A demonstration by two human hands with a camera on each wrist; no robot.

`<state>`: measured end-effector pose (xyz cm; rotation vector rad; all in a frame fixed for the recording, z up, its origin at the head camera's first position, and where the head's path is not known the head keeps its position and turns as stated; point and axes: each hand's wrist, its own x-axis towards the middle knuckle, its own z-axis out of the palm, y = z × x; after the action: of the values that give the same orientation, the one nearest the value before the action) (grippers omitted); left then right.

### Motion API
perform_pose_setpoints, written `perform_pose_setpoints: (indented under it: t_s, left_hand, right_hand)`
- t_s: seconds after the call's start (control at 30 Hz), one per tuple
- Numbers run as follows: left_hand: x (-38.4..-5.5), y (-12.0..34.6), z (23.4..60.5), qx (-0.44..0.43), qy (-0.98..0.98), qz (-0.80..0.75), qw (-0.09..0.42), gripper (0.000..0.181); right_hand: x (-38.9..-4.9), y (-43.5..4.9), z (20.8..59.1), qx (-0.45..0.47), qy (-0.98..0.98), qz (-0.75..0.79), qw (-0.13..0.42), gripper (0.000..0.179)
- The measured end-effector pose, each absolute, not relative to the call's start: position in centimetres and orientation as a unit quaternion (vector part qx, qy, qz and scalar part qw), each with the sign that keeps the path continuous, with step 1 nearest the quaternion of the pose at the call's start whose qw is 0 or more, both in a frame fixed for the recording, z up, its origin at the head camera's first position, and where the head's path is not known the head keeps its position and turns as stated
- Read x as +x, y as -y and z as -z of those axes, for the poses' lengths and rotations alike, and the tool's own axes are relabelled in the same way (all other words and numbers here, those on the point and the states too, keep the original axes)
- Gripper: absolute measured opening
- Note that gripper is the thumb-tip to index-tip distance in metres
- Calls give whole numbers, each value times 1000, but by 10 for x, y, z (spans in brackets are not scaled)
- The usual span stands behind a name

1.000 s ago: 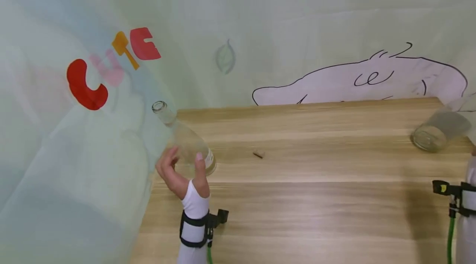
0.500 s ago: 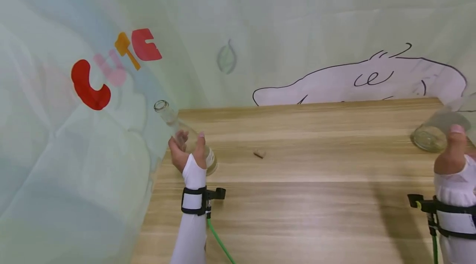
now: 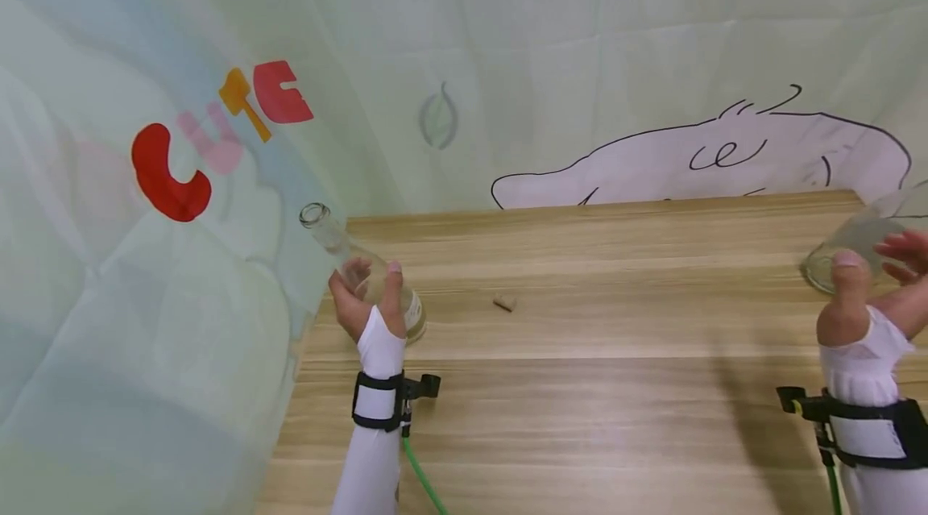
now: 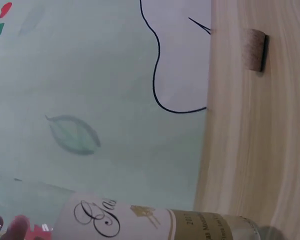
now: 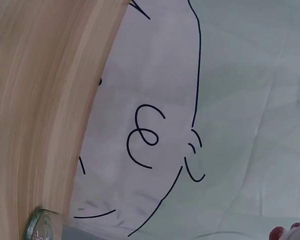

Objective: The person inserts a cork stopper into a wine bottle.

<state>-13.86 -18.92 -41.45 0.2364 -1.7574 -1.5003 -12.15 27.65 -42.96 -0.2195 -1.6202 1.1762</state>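
Two glass bottles are in hand at opposite ends of the bench (image 3: 580, 386). The left hand (image 3: 366, 297) has its thumb and fingers wrapped round the body of the clear bottle (image 3: 362, 273) at about 9 o'clock on the bench; the bottle is tilted, base low near the wood, open neck pointing up and away toward 10 o'clock against the printed cloth backdrop (image 3: 507, 56). In the left wrist view its white label with script lettering faces the camera. The right hand (image 3: 863, 297) is at about 3 o'clock, thumb up against the base end of the second bottle (image 3: 859, 245), fingers spread over its side; whether that grip has fully closed I cannot tell, since the bottle runs out of view. A small cork (image 3: 504, 302) lies alone on the wood between them, well apart from both, nearer the left bottle.

To do this well, I judge the left grip should stay on the wide body, not the slim neck, keeping the base from scraping. The right hand needs fingers fully round the glass before taking weight, as smooth glass slips.
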Motion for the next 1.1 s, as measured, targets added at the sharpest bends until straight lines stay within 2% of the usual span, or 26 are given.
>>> perform_pose_setpoints:
  t_s: [0.13,0.43,0.6,0.83,1.1]
  left_hand:
    - [-127,174,406,51,706,607,362,45]
    - [-107,132,433,-39,755,607,245,48]
    - [-93,100,439,-94,784,577,210,46]
    - [-80,67,455,-181,784,557,204,45]
    - [-75,51,467,-225,773,545,235,49]
  right_hand:
    - [-120,-266,425,-80,701,-487,514,52]
    - [-112,-229,408,-35,723,-503,473,50]
    - [-116,-223,418,-33,721,-528,447,49]
    - [-129,-226,451,-21,738,-528,421,52]
    - [-129,-213,458,5,748,-538,389,52]
